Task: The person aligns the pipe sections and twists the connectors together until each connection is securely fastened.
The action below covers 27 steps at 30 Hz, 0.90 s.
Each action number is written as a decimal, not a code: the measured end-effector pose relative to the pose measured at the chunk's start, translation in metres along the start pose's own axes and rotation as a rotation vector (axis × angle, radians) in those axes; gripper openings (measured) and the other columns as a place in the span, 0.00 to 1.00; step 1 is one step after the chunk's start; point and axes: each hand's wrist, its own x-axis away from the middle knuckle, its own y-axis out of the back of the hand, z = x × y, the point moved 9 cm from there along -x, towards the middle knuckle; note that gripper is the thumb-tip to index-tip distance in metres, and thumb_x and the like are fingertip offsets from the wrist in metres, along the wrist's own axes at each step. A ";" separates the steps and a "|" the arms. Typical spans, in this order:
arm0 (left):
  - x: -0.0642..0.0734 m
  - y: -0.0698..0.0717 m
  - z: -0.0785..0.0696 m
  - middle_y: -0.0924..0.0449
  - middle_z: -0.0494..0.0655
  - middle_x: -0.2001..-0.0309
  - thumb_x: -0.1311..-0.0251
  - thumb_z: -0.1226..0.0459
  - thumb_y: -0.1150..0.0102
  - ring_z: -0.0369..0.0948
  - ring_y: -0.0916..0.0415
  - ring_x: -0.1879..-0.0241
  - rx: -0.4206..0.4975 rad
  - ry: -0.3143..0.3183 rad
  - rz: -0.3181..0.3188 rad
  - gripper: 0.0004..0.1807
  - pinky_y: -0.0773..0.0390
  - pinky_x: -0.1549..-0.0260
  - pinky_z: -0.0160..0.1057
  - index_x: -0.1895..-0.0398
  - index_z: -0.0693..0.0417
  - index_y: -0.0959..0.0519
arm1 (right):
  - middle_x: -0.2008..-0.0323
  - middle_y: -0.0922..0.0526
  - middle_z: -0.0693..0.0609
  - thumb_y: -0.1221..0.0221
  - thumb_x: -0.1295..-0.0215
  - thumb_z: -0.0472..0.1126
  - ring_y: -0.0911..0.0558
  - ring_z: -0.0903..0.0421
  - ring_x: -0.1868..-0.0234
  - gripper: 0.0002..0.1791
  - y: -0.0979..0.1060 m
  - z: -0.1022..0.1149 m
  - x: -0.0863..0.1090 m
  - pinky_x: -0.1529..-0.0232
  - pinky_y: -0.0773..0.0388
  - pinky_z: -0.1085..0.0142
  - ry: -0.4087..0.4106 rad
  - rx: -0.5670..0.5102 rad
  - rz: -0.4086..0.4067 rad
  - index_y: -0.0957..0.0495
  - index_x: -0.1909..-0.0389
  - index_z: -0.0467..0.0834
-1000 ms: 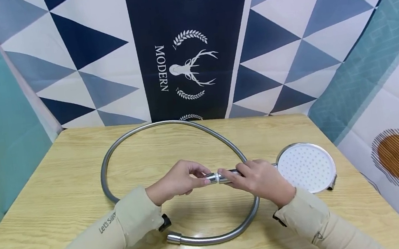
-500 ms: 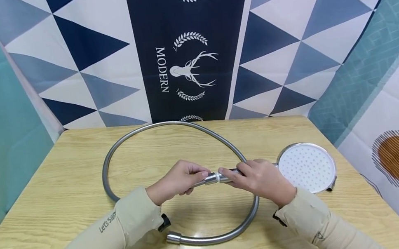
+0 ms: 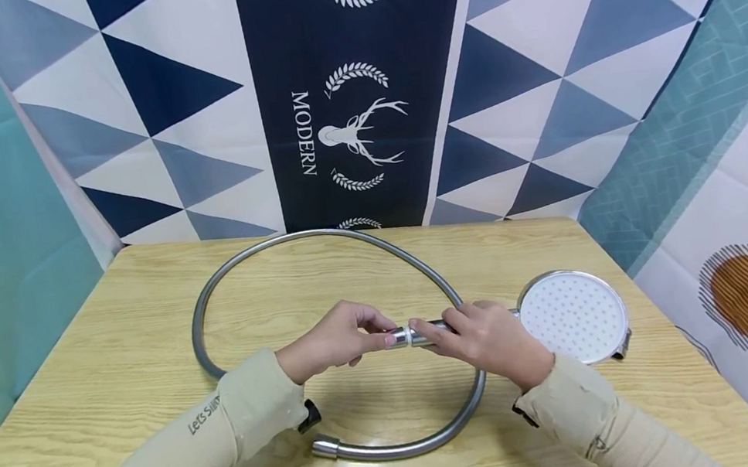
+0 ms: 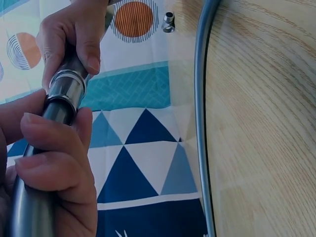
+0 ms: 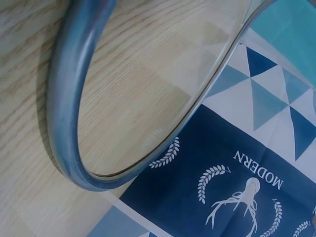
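In the head view my left hand (image 3: 338,338) pinches the end of a grey shower hose at its chrome nut (image 3: 398,337). The left wrist view shows the hose (image 4: 32,212) running through curled fingers (image 4: 54,170), with fingertips at the nut (image 4: 69,89). The nut meets the handle of a shower head (image 3: 573,318), a white ring showing at the joint. My right hand (image 3: 488,336) grips that chrome handle and hides much of it. The round white nozzle face points up.
The rest of the hose (image 3: 318,232) loops over the wooden table (image 3: 145,308), its free end fitting (image 3: 326,446) near the front. A small chrome fitting (image 4: 169,22) stands near the table's edge. Patterned cloth (image 3: 364,149) hangs behind.
My left fingers slid back along the hose half a second ago, baring the nut, and now pinch over it again. The right hand keeps its grip on the handle.
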 end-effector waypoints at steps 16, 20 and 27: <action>0.000 0.005 -0.007 0.21 0.44 0.69 0.38 0.69 0.40 0.34 0.42 0.88 0.015 -0.040 -0.009 0.07 0.40 0.88 0.30 0.59 0.61 0.17 | 0.82 0.27 0.52 0.57 0.23 0.48 0.34 0.61 0.88 0.19 0.001 -0.003 -0.003 0.88 0.37 0.72 0.011 0.014 0.004 0.21 0.49 0.44; 0.001 0.009 -0.008 0.20 0.46 0.67 0.36 0.68 0.42 0.35 0.40 0.88 0.029 -0.054 -0.042 0.09 0.39 0.88 0.30 0.55 0.61 0.18 | 0.83 0.28 0.52 0.57 0.23 0.48 0.34 0.60 0.89 0.19 0.002 -0.007 -0.005 0.88 0.37 0.71 0.005 0.017 0.011 0.21 0.48 0.44; 0.000 0.010 -0.010 0.24 0.47 0.76 0.32 0.66 0.47 0.35 0.40 0.89 -0.020 -0.059 -0.038 0.11 0.39 0.89 0.30 0.57 0.63 0.17 | 0.83 0.29 0.52 0.58 0.23 0.48 0.35 0.60 0.89 0.19 0.002 -0.008 -0.005 0.88 0.38 0.70 -0.004 0.026 0.031 0.22 0.47 0.45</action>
